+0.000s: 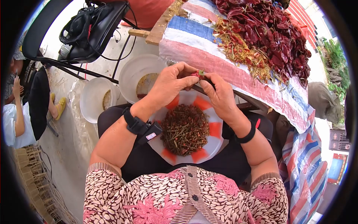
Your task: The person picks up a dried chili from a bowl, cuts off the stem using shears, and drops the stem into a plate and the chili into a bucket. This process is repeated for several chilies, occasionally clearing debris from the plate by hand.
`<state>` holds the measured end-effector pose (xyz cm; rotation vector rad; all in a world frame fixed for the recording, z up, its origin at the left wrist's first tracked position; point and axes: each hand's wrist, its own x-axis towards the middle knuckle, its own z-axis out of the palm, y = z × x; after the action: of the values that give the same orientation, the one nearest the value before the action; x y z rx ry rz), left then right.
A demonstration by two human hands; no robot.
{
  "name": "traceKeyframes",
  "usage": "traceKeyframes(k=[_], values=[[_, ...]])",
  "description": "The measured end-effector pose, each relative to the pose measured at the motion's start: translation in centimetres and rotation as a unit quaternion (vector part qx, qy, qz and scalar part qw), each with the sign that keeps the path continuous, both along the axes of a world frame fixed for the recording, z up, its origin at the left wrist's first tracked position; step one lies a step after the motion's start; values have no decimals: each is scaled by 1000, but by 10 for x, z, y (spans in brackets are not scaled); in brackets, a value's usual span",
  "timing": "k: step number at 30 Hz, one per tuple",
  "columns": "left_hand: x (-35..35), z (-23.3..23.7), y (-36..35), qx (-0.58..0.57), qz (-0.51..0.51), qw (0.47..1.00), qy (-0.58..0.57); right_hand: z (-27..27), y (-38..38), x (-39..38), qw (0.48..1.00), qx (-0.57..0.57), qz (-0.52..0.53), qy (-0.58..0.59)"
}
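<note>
My left hand (177, 79) pinches a small red chili pepper (197, 74) with a green stem end, above the lap. My right hand (220, 91) meets it there, thumb and forefinger closed at the chili's stem side; its fingertips partly cover the pod. Below both hands, a white basin with orange patches (215, 130) rests between my knees. Inside it lies a heap of brown and green chili stems (184, 130) with red bits among them.
A table ahead, covered with a striped woven sheet (197, 48), bears a heap of dried red chilies (268, 33) and scattered yellow seeds (242, 50). Two pale tubs (126, 71) with seeds stand left, near a black chair (80, 52) holding a bag. Another person (22, 115) sits far left.
</note>
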<state>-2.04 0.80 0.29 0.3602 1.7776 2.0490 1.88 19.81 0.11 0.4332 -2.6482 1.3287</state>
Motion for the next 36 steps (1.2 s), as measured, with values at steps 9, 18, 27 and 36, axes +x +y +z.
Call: traceKeyframes(k=[9,18,27,36], values=[[1,6,-5,-68,8,997,47,-2,-2,-1,998,-34,14,-47],[3,0,-4,-88,18,993,72,-5,-6,-1,998,-26,20,-56],[3,1,-4,-17,14,995,-100,-3,-15,8,976,179,-50,116],[3,-11,-8,68,-35,967,-244,-18,-5,1,997,46,48,32]])
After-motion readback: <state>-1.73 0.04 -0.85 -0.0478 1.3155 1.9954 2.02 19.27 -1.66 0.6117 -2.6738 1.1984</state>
